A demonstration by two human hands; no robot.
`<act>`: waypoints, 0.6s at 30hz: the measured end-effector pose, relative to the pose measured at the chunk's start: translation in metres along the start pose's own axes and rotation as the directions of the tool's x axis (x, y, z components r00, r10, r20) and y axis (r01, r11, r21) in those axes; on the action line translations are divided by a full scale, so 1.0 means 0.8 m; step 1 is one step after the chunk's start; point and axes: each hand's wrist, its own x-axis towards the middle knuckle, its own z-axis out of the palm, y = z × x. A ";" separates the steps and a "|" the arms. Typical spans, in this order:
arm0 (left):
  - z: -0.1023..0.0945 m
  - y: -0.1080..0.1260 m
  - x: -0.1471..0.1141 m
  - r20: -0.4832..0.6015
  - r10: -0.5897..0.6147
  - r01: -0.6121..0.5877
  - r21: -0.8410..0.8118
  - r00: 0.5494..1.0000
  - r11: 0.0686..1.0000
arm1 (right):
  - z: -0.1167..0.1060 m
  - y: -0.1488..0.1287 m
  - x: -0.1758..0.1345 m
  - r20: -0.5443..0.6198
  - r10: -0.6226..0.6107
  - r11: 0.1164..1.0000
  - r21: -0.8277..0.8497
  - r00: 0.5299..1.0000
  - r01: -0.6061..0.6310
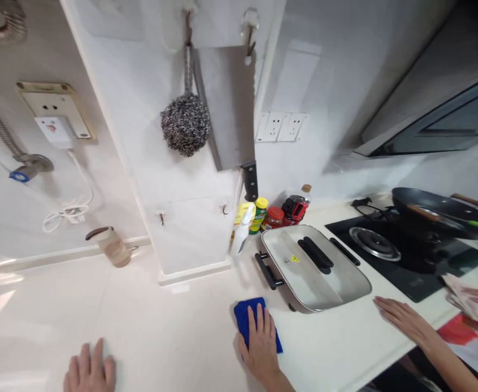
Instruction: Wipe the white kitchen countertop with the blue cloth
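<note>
R hand [259, 340] flat on blue cloth [245, 318], lower centre, no grip; L hand [90, 373] open on counter [161, 332]. Risk: cloth bumps electric pan [314, 267] just beside.

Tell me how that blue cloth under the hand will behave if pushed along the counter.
The blue cloth looks soft and floppy, so it will likely bunch rather than slide stiffly. Pressed flat under the right hand, it should glide easily on the glossy counter.

The right hand [260, 343] covers much of the blue cloth [245, 318]. The left hand [89, 371] is cut off by the bottom edge. Jar labels [258, 216] are too small to read.
</note>
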 end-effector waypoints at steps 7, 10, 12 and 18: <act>0.003 -0.001 -0.003 -0.001 0.006 -0.006 0.030 1.000 1.000 | 0.010 0.004 0.082 0.053 -0.041 0.999 0.017 0.998 0.040; 0.003 -0.003 -0.002 0.014 -0.006 0.006 0.040 1.000 0.999 | 0.019 0.005 0.128 0.091 -0.001 1.000 0.003 0.996 0.001; 0.003 -0.005 -0.002 0.028 -0.012 0.011 0.048 1.000 0.999 | 0.026 0.005 0.152 0.109 0.038 0.999 -0.008 0.993 -0.037; 0.007 -0.011 0.001 0.030 -0.013 0.011 0.074 0.999 0.997 | 0.039 0.013 0.201 0.145 0.062 0.998 -0.009 0.987 -0.061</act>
